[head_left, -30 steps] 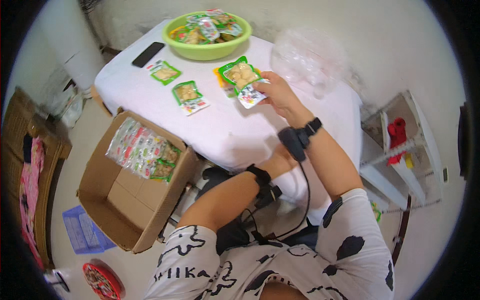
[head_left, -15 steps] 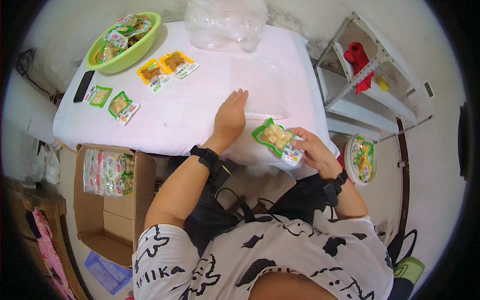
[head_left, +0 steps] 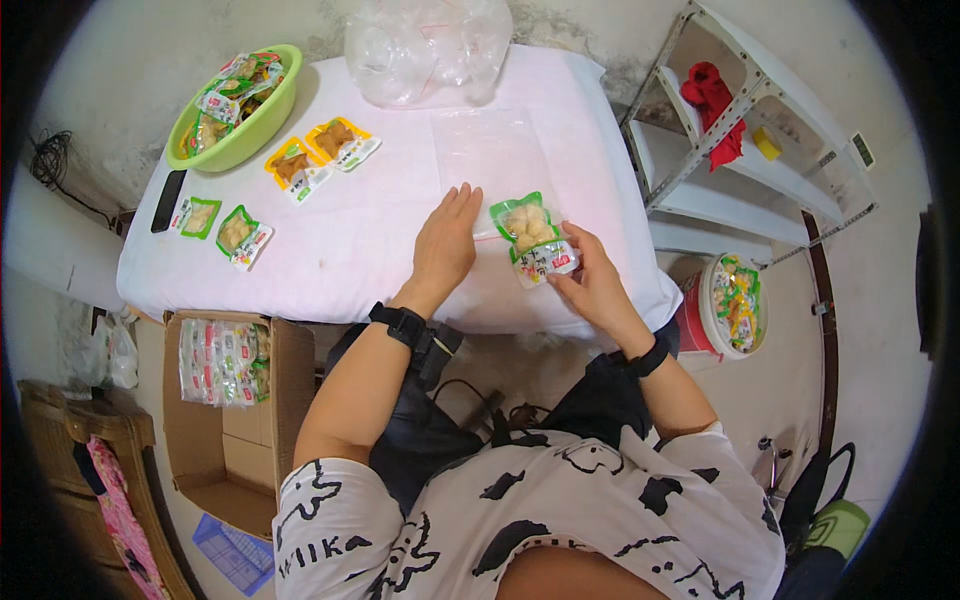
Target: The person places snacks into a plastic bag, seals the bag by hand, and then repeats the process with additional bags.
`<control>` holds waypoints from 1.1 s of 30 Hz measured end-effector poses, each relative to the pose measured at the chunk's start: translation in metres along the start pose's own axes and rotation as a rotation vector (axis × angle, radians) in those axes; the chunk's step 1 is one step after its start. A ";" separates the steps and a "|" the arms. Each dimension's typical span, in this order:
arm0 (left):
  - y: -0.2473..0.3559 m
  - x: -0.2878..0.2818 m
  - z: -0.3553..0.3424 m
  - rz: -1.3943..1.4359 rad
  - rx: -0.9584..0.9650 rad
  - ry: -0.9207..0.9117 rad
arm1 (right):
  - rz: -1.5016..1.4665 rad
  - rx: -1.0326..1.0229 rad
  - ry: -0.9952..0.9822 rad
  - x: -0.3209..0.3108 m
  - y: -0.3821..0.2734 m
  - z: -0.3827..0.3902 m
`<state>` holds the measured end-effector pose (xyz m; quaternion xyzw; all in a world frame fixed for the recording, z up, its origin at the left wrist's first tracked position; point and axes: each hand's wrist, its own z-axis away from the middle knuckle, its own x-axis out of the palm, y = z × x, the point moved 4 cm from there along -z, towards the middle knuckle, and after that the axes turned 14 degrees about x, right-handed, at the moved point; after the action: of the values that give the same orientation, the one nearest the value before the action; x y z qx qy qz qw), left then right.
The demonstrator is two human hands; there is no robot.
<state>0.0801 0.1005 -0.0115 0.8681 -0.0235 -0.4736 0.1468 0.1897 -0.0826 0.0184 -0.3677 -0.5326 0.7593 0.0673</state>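
Note:
My right hand (head_left: 600, 285) pinches the lower corner of a green-edged snack packet (head_left: 528, 222) with pale round pieces showing in its clear window. The packet is over the near end of a flat clear plastic bag (head_left: 487, 155) on the table. Just left of that bag's near end, my left hand (head_left: 447, 243) lies with its fingers stretched out and nothing in it. Further left on the cloth are two green-edged packets, one (head_left: 240, 236) nearer me and one (head_left: 200, 217) beside it. Two yellow-edged packets, one (head_left: 297, 168) left of the other (head_left: 342, 143), lie behind them.
A green basin (head_left: 270, 125) full of packets stands at the table's back left, near a black phone-like slab (head_left: 169, 200). Bundled clear bags (head_left: 430, 50) sit at the back. A cardboard box (head_left: 290, 380), a packet-filled bucket (head_left: 712, 325) and a metal shelf (head_left: 730, 210) flank the table.
My right hand has brought the packet slightly left and up over the clear bag, turning it more upright. My left hand stays flat beside the bag. The whole view has shifted slightly.

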 end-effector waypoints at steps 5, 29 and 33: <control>0.002 -0.001 -0.001 -0.019 0.006 -0.048 | 0.576 -0.400 0.248 -0.001 -0.006 0.007; -0.004 -0.006 0.001 -0.068 0.040 -0.045 | 0.680 -0.376 0.411 0.008 -0.015 -0.071; -0.017 -0.020 0.006 -0.156 0.012 -0.012 | 0.579 -0.471 0.436 0.010 -0.009 -0.067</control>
<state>0.0623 0.1186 -0.0032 0.8652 0.0404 -0.4888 0.1041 0.2219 -0.0229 0.0098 -0.6591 -0.5394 0.5093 -0.1232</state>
